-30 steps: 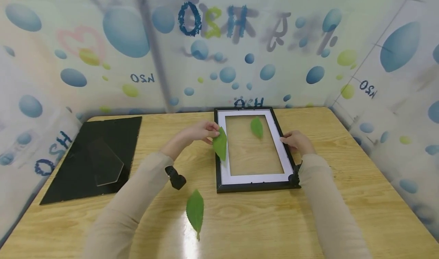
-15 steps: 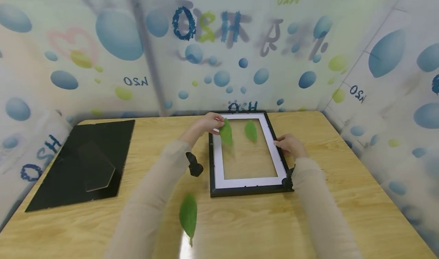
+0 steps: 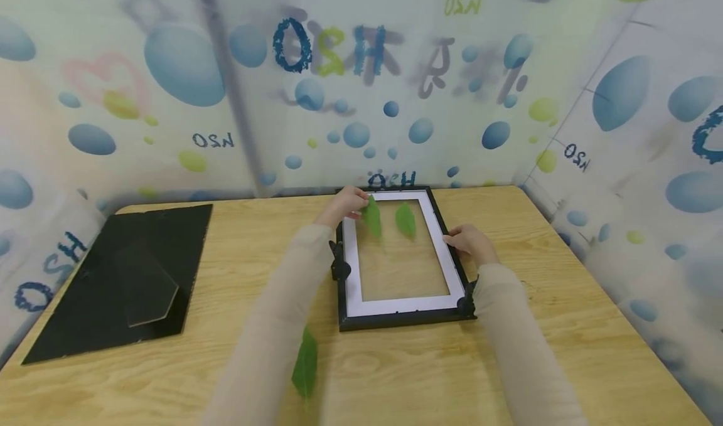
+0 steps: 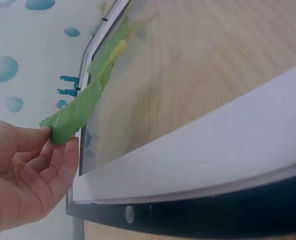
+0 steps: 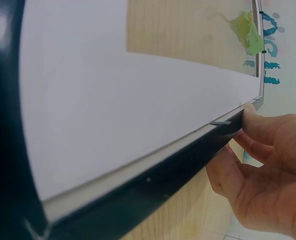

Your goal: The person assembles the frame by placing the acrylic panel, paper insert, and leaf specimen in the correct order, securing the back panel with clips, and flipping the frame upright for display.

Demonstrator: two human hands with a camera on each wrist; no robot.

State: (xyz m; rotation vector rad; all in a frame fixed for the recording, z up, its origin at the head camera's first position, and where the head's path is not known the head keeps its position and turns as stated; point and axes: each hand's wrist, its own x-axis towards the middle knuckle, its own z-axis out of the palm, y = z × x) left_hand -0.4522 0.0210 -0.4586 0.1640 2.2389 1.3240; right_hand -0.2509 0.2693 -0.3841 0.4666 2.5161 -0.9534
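A black picture frame [image 3: 395, 319] with a white inner mat [image 3: 407, 303] lies flat on the table. At its upper left, the left hand [image 3: 347, 204] pinches a green leaf [image 3: 373, 218] by one end, over the clear middle; the left wrist view shows thumb and fingers on that leaf [image 4: 79, 111]. Another leaf [image 3: 405, 219] lies inside the opening, to the right. The right hand [image 3: 473, 243] grips the frame's right side, its thumb on the black edge in the right wrist view, where the hand [image 5: 275, 170] shows large.
A black backing board [image 3: 113, 282] with a stand flap lies at the table's left. One more leaf [image 3: 305, 363] rests near the front, partly behind the left sleeve [image 3: 271, 325]. A patterned curtain [image 3: 361, 100] rises behind the wooden table [image 3: 565, 325].
The left hand has carried its leaf rightward, from over the frame's left edge to over the opening. The right hand keeps its grip. The head view has shifted slightly.
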